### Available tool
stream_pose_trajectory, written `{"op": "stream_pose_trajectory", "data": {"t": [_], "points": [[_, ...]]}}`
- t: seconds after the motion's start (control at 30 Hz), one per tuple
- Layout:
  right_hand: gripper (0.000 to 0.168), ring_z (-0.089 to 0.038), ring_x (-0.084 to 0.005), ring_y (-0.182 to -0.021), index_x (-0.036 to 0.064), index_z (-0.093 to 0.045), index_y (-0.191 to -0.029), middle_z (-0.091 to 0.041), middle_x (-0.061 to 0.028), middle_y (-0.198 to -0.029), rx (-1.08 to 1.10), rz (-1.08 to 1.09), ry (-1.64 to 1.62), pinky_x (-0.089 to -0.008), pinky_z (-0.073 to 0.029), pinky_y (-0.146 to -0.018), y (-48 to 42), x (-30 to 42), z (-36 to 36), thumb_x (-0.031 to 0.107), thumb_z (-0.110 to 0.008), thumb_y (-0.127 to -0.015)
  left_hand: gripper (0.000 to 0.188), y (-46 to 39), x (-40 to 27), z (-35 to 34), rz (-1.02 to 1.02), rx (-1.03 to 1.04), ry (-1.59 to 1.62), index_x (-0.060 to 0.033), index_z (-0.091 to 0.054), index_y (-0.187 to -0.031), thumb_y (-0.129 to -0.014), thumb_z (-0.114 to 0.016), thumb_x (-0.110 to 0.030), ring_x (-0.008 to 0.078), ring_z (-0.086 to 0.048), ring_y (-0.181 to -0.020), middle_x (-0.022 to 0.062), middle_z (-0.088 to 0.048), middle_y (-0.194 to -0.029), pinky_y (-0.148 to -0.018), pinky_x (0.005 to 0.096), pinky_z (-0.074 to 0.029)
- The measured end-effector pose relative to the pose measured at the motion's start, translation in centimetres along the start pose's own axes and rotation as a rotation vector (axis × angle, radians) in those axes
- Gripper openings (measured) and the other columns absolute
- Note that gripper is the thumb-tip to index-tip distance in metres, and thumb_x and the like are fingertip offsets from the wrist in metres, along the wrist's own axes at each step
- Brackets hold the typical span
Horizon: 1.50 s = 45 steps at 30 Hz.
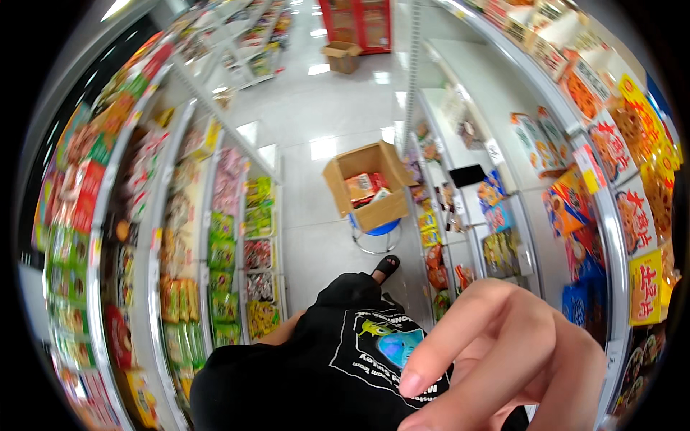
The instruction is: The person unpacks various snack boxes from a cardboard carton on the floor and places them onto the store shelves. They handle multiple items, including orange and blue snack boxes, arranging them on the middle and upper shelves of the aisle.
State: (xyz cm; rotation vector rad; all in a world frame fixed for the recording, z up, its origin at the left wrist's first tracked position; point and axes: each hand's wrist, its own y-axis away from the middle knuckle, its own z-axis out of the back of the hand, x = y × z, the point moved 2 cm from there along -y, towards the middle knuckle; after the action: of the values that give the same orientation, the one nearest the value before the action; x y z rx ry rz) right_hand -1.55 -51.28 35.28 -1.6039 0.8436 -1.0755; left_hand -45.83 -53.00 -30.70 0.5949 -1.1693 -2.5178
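Observation:
My right hand (501, 355) is large and close to the camera at the lower right. Its fingers are bent and spread apart, and I see nothing held in them; part of the palm is hidden. My left hand is out of view; only a bit of the left forearm (280, 329) shows beside my black shirt (269, 382). Ahead of me an open cardboard box (375, 218) stands on a round blue stool (385, 229) with metal legs. Several snack packs (362, 186) in red and orange lie inside it.
Shelves of bagged snacks (223, 258) line the left side of the aisle. On the right, shelves hold boxed and bagged biscuits (620, 145), and a black flat object (467, 175) lies on one. Farther off, another carton (342, 57) sits by a red cabinet (372, 27).

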Motion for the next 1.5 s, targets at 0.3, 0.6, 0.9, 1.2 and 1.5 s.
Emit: {"op": "stream_pose_trajectory", "data": {"t": [0.3,0.6,0.9,1.2,1.5], "points": [[0.016,-0.068,-0.0158,-0.077,0.007,-0.062,-0.087,-0.056,-0.0023,-0.097,-0.001,0.018,-0.245,-0.0319,-0.059,-0.063,-1.4,0.1,-6.2,-0.003,-0.075,-0.084,0.044,10.3,9.1,-2.0,-0.056,0.02,0.023,-0.0036,-0.073,-0.106,-0.09,-0.053,-0.04,0.0414,-0.065,-0.11,0.0221,-0.07,-0.112,-0.094,0.0501,-0.05],[0.016,-0.067,-0.023,-0.08,0.004,-0.065,-0.091,-0.068,-0.0111,-0.094,0.447,-0.063,-0.634,-0.0322,-0.055,-0.066,-4.6,-8.9,-12.6,0.015,-0.076,-0.088,0.041,5.9,10.3,0.6,-0.143,0.0,-0.364,-0.0076,-0.074,-0.107,-0.093,-0.051,-0.038,0.0396,-0.066,-0.108,0.019,-0.072,-0.109,-0.089,0.0517,-0.051],[0.065,-0.066,-0.0224,-0.078,-0.015,-0.063,-0.117,-0.065,-0.0211,-0.109,0.124,-0.245,-1.393,-0.027,-0.055,-0.064,-0.3,-21.0,-26.1,0.038,-0.081,-0.084,0.037,-1.3,18.3,8.8,-0.163,0.061,0.214,-0.0028,-0.073,-0.104,-0.094,-0.06,-0.036,0.03,-0.071,-0.092,0.0161,-0.074,-0.096,-0.079,0.0436,-0.055],[0.053,-0.066,-0.022,-0.076,-0.007,-0.065,-0.117,-0.068,-0.0161,-0.109,0.064,-0.345,-1.155,-0.0274,-0.054,-0.064,0.8,-30.2,-25.7,0.031,-0.081,-0.085,0.036,-12.4,20.3,16.1,-0.185,0.184,0.223,-0.0009,-0.073,-0.102,-0.093,-0.065,-0.035,0.0244,-0.071,-0.087,0.0139,-0.074,-0.093,-0.076,0.0388,-0.055],[0.016,-0.066,-0.0097,-0.086,0.006,-0.067,-0.104,-0.071,-0.002,-0.097,0.1,-1.154,-0.616,-0.0273,-0.051,-0.073,16.8,-44.4,-17.7,0.016,-0.073,-0.093,0.028,-20.2,7.9,25.2,-0.56,0.149,0.31,0.0003,-0.068,-0.11,-0.098,-0.063,-0.023,0.0139,-0.066,-0.088,0.0078,-0.072,-0.098,-0.077,0.0295,-0.052]]}}
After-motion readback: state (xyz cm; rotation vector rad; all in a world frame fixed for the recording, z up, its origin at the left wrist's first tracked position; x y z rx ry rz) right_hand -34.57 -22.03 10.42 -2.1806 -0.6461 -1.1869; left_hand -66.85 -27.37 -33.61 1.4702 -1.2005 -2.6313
